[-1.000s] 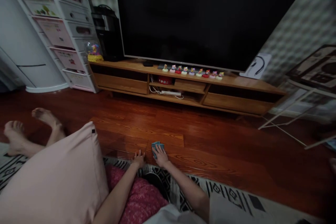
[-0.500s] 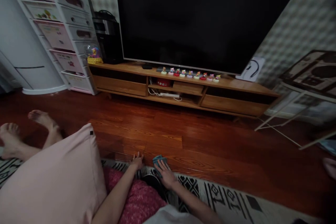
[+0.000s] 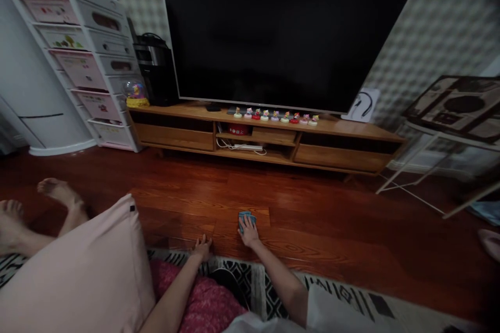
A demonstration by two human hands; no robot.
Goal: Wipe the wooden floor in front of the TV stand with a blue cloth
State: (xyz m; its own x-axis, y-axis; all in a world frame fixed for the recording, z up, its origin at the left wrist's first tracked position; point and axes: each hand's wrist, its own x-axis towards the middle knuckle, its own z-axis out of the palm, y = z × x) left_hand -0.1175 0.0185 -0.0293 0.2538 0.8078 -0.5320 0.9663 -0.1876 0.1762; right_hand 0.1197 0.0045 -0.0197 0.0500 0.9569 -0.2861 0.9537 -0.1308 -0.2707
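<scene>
My right hand [image 3: 249,233] lies over a small folded teal cloth [image 3: 242,214] on the wooden floor, just beyond the rug's edge. Its fingers stretch across the cloth and press it down, hiding much of it. To the left, my left hand [image 3: 201,247] rests low at the border of floor and rug with its fingers spread. It holds nothing and stays apart from the cloth.
A pink pillow [image 3: 86,270] lies left of my arms, with a person's bare feet [image 3: 58,192] beyond. The patterned rug [image 3: 339,294] runs beneath me. Ahead stands a low wooden TV cabinet [image 3: 253,156] bearing several small figurines [image 3: 275,115]. A thin-legged table [image 3: 422,145] stands right.
My right hand has moved forward from the rug's edge onto the floor, taking the teal cloth along. My left hand has hardly moved. The view has tilted up slightly.
</scene>
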